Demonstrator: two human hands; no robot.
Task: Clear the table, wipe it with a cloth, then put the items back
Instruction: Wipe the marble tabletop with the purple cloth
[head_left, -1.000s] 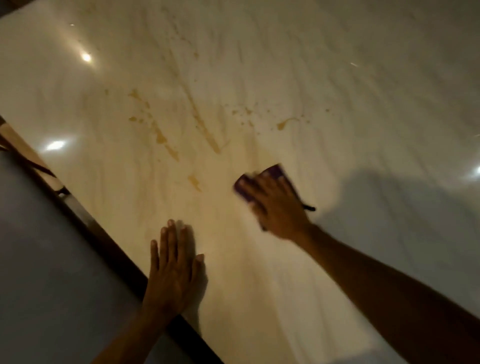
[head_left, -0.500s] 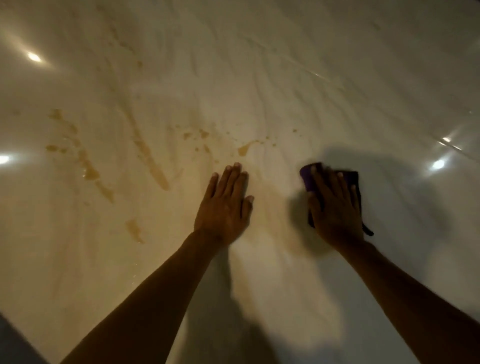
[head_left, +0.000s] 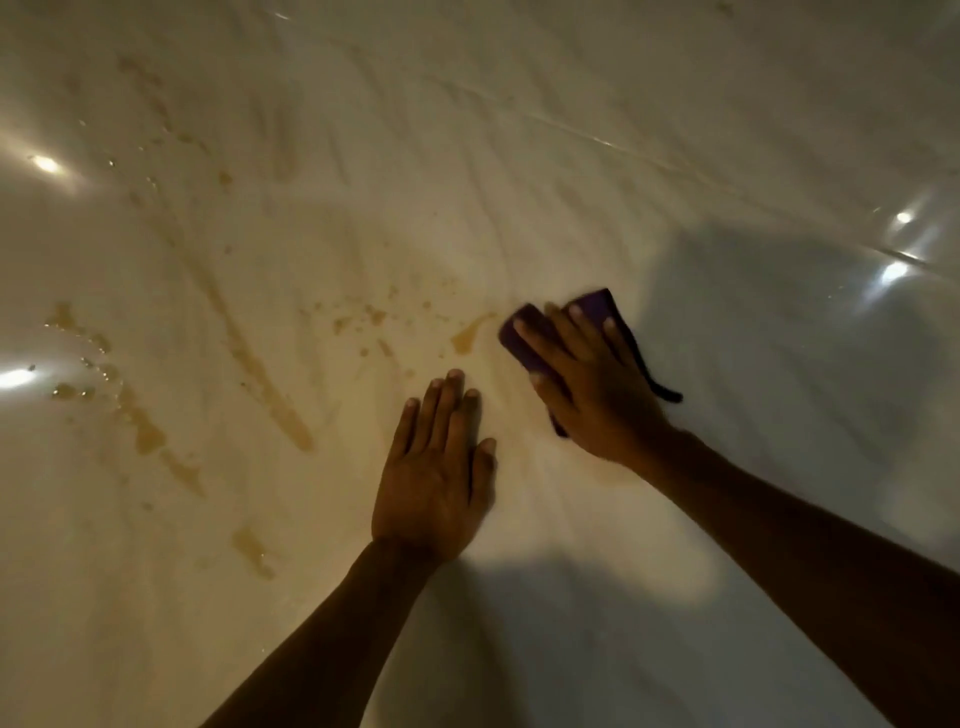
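The glossy pale marble table (head_left: 571, 156) fills the whole view. My right hand (head_left: 592, 384) presses flat on a purple cloth (head_left: 597, 304), whose dark edge sticks out to the right of the hand. My left hand (head_left: 436, 467) lies flat on the tabletop, fingers together, holding nothing, just left of and below the cloth. Brown liquid smears (head_left: 270, 389) and small spots (head_left: 374, 317) streak the surface left of both hands; one short smear (head_left: 467, 335) lies right beside the cloth's left edge.
Wet droplets and a brown streak (head_left: 140, 426) run down the far left of the table. Bright light reflections (head_left: 896, 270) glare at the right and left edges. My shadow darkens the lower right of the tabletop.
My right hand has slid the cloth to the left and closer to the brown smear. My left hand stays flat on the table. The view has shifted slightly.
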